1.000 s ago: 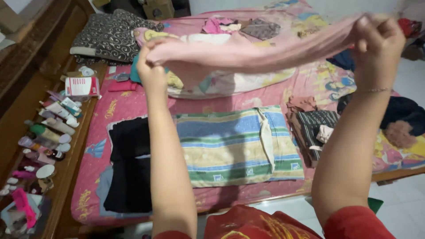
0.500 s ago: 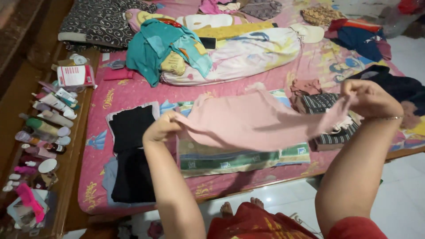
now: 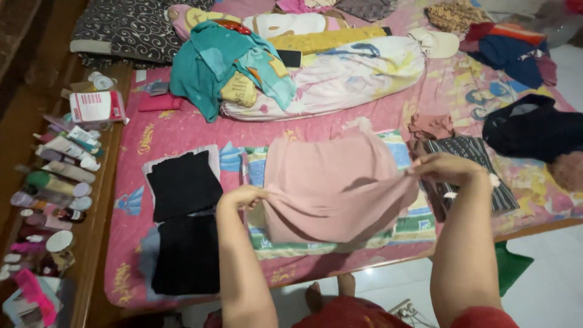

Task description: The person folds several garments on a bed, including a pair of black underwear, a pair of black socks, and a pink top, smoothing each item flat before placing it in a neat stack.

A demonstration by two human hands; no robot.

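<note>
Pink cloth (image 3: 331, 182) — over striped pillow (image 3: 401, 228), pink-sheeted bed (image 3: 182, 130).

Folded black clothes (image 3: 184, 185) lie on the pink bedsheet (image 3: 182, 130) at the near left. A striped folded pile (image 3: 470, 152) sits to the right, with a dark garment (image 3: 534, 130) beyond it. Far across the bed lie a teal cloth (image 3: 206, 67), a long white bolster (image 3: 352, 79) and a patterned dark pillow (image 3: 121, 30). Bottles and tubes (image 3: 57, 176) line the wooden shelf (image 3: 100, 200) on the left.
</note>
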